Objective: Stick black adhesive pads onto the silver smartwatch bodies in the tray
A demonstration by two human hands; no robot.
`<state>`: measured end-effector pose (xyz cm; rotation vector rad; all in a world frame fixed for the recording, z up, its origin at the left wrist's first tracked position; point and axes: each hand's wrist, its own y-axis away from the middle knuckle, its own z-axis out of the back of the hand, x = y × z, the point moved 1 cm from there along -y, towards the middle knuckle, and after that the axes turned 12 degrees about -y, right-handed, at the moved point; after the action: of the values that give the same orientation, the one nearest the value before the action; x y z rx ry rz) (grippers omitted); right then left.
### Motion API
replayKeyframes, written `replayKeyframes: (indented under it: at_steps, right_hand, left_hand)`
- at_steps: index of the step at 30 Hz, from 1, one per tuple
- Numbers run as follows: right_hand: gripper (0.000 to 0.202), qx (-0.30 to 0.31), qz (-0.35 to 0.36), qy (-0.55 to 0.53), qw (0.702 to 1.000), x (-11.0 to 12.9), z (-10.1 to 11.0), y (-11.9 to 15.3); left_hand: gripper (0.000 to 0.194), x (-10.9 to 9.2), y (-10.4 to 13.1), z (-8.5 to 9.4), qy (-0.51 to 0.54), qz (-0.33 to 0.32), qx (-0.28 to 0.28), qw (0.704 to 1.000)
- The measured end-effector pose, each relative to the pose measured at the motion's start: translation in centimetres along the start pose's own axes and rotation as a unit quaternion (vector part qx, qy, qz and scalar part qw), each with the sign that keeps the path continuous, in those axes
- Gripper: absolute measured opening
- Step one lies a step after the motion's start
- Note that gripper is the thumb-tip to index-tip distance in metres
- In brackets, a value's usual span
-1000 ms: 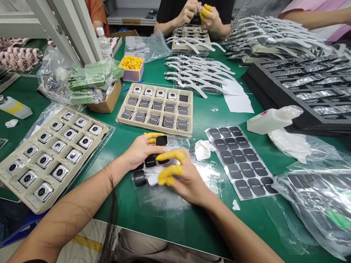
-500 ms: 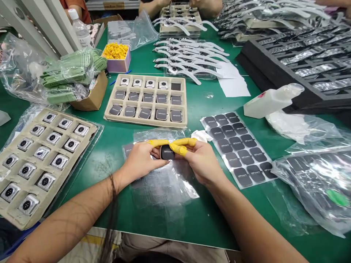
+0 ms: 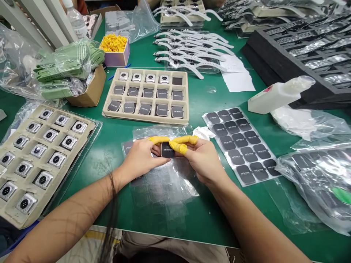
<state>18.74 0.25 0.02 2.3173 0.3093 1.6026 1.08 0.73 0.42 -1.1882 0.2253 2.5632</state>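
Between my two hands a watch case (image 3: 166, 150) with a dark printed film on its face is held up, tilted toward me. My left hand (image 3: 141, 153) grips its left side, with a yellow finger cot on the index finger. My right hand (image 3: 201, 157) is closed on its right side, with yellow cots on thumb and finger. Beneath them lie clear plastic sheets (image 3: 164, 193). To the right is a sheet of dark printed films (image 3: 241, 140). Beyond my hands stands a beige tray (image 3: 145, 117) of watch cases, several of them covered with dark films.
Another beige tray (image 3: 35, 146) of watch cases lies at left. Behind it are a cardboard box (image 3: 90, 87) with green straps and a box of yellow finger cots (image 3: 116, 54). White-strapped watches (image 3: 192, 51) lie at the back. A white bottle (image 3: 276, 96) and plastic bag (image 3: 320, 186) are at right.
Both hands keep hold of the watch case, which is tilted slightly so its printed face shows more. The view has shifted a little; the trays have not been disturbed.
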Motion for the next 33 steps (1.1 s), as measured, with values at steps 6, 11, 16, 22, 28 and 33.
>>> replayKeyframes:
  at_steps: [6, 11, 16, 22, 28, 33]
  right_hand:
    - [0.041, 0.000, 0.000, 0.017, 1.000, 0.03, 0.09, 0.01]
    - [0.040, 0.003, 0.006, 0.018, 1.000, -0.01, -0.03, 0.07]
    - [0.040, 0.003, 0.000, 0.011, 1.000, 0.20, -0.06, 0.12]
    - [0.039, 0.009, -0.008, 0.004, 1.000, 0.23, 0.04, -0.01]
    - [0.039, 0.006, 0.003, 0.008, 1.000, 0.00, 0.12, 0.01]
    - [0.040, 0.001, -0.003, 0.014, 1.000, 0.06, 0.13, 0.11]
  left_hand:
    - [0.047, 0.02, 0.07, 0.01, -0.020, -0.002, -0.007, 1.000]
    - [0.046, 0.01, 0.06, 0.07, -0.029, -0.008, -0.010, 0.999]
    - [0.044, 0.15, 0.05, 0.00, -0.026, -0.008, -0.016, 0.999]
    - [0.045, 0.07, 0.08, -0.01, -0.012, -0.010, -0.012, 1.000]
    - [0.045, 0.05, 0.12, 0.06, -0.021, -0.008, -0.012, 1.000]
    - [0.045, 0.11, 0.11, -0.03, -0.023, -0.014, -0.014, 1.000]
